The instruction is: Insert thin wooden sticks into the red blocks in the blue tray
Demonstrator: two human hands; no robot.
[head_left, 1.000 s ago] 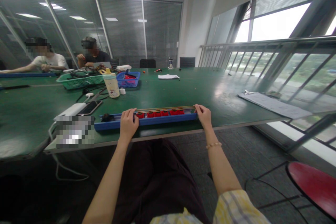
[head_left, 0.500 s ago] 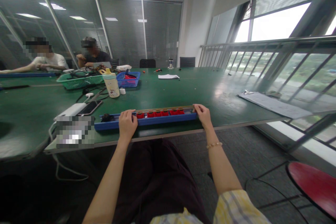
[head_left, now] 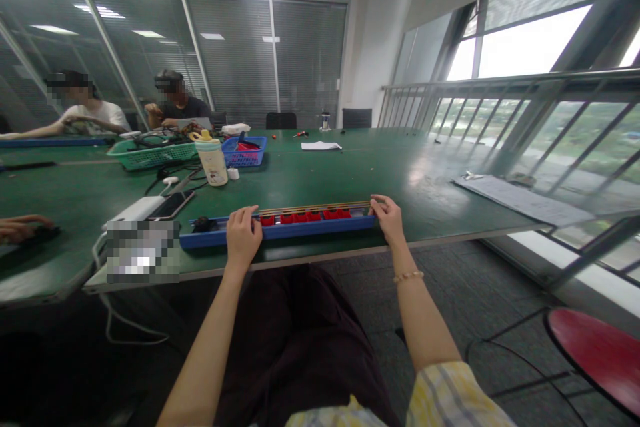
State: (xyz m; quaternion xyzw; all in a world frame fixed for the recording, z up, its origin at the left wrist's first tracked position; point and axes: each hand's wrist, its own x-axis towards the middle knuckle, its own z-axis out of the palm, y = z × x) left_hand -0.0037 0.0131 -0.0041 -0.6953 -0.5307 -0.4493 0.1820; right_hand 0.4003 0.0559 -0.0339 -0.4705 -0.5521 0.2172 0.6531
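A long blue channel-shaped housing [head_left: 315,229] lies along the table's near edge. Several red pieces [head_left: 300,217] sit in a row inside it, and thin yellow wires [head_left: 320,207] run lengthwise above them along the far side. My left hand [head_left: 243,237] is closed over the left part of the housing, its fingertips by the wires' left ends. At the right end, my right hand [head_left: 387,219] has thumb and index finger bent around the wires' right ends; the exact contact is too small to make out. A dark lump [head_left: 202,224] rests in the housing's left end.
A phone [head_left: 171,205], a white power strip [head_left: 134,211] and a cup [head_left: 213,163] stand left. Behind are green [head_left: 155,157] and blue baskets [head_left: 245,159]. A clipboard [head_left: 525,200] lies right. Another person's hand [head_left: 23,228] is at far left; two people sit beyond.
My right index finger has lifted slightly and its fingers are a little further apart. My left hand and the housing stay put. Another person's hand has come in at the left edge.
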